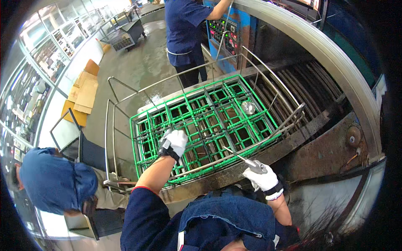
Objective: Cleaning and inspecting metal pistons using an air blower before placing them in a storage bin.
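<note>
A metal-framed basket lined with a green coated wire grid lies in front of me. My left hand, in a white glove with a black wrist strap, is closed over the grid's near left part. What its fingers hold, if anything, is hidden. At the near right edge, my gloved right hand grips a grey tool with a thin metal nozzle, like an air blow gun. Its tip points left over the grid. A round, shiny, clear or metallic piece sits in the far right part of the grid.
The basket rests on a roller conveyor that leads right under a metal arch. One person stands at a blue control panel; another, in a blue cap, is close at left. Behind stand a dark cart and cardboard.
</note>
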The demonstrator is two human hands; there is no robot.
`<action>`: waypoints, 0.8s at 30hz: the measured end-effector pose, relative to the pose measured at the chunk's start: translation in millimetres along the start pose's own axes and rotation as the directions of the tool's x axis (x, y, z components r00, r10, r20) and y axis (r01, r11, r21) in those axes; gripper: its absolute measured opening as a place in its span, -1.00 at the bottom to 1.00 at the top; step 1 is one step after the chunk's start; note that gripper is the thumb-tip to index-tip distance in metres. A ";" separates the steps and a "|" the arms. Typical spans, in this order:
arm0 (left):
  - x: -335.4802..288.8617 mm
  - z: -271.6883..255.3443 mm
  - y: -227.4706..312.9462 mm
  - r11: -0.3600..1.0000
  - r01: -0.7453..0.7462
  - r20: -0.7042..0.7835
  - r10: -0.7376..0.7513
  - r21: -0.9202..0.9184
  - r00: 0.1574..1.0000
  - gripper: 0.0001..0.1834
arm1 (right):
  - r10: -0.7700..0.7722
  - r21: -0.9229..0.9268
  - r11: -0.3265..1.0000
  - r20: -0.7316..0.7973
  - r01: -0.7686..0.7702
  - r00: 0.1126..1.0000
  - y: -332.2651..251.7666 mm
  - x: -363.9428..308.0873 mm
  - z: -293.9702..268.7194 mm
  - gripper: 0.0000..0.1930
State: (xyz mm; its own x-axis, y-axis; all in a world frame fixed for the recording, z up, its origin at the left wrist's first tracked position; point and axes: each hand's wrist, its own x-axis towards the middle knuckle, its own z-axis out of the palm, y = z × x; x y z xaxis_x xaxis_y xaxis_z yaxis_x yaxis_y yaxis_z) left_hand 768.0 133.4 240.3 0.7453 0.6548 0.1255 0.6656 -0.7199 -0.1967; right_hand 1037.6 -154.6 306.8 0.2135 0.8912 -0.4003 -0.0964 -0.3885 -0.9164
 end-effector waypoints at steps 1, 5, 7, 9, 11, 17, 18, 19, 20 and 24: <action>2.4 -6.0 13.0 1.000 -0.016 -0.005 0.016 -0.011 1.000 -0.83 | 0.011 0.003 1.000 -0.002 -0.011 1.000 -3.7 -0.8 0.3 -0.63; -13.2 71.4 25.4 0.950 -0.298 -0.186 0.310 0.094 0.932 -0.95 | 0.082 -0.038 0.997 0.295 -0.074 0.952 -37.3 12.2 1.2 -0.79; -11.1 73.3 33.9 0.872 -0.394 -0.043 0.423 0.292 0.905 -0.88 | -0.007 -0.126 0.992 0.008 0.008 1.000 -56.2 25.6 13.5 -0.79; -9.1 72.9 37.0 0.932 -0.336 -0.001 0.339 0.135 0.941 -0.89 | -0.296 -0.475 0.831 0.062 0.289 0.953 -38.9 46.4 17.1 -0.72; -22.9 98.7 33.8 0.758 0.175 0.130 -0.119 -0.628 0.984 -0.83 | 0.090 -0.416 0.906 0.376 0.081 0.922 -86.3 45.6 41.6 -0.69; -25.8 -87.5 62.2 0.958 -0.110 0.167 0.158 -0.266 0.973 -0.70 | -0.369 -0.756 0.417 0.366 0.504 0.854 -80.0 107.3 66.3 -0.67; -40.5 -97.5 56.4 0.944 -0.011 0.149 0.064 -0.331 0.987 -0.67 | -0.009 -0.726 0.621 0.369 0.295 0.929 -106.6 98.0 87.7 -0.61; -54.3 -109.2 50.9 0.916 0.060 0.123 -0.012 -0.397 0.992 -0.64 | 0.344 -0.695 0.719 0.366 0.008 0.864 -135.5 81.9 103.9 -0.53; -73.2 -97.6 44.2 0.897 0.064 0.029 -0.057 -0.437 0.998 -0.59 | 0.014 -0.644 0.675 0.499 0.360 0.866 -85.6 118.3 95.7 -0.57; -119.7 -111.2 33.8 0.960 0.160 -0.075 -0.182 -0.228 0.981 -0.67 | -0.219 -0.807 0.359 0.415 0.468 0.883 -97.2 134.6 138.6 -0.66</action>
State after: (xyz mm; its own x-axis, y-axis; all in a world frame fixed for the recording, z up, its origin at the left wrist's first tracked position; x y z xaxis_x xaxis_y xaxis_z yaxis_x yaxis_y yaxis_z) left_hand 705.6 5.1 326.8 0.6129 0.7556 0.2313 0.7675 -0.6388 0.0531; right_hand 940.9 35.6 342.4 -0.1934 0.9693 -0.1518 0.8502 0.0884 -0.5189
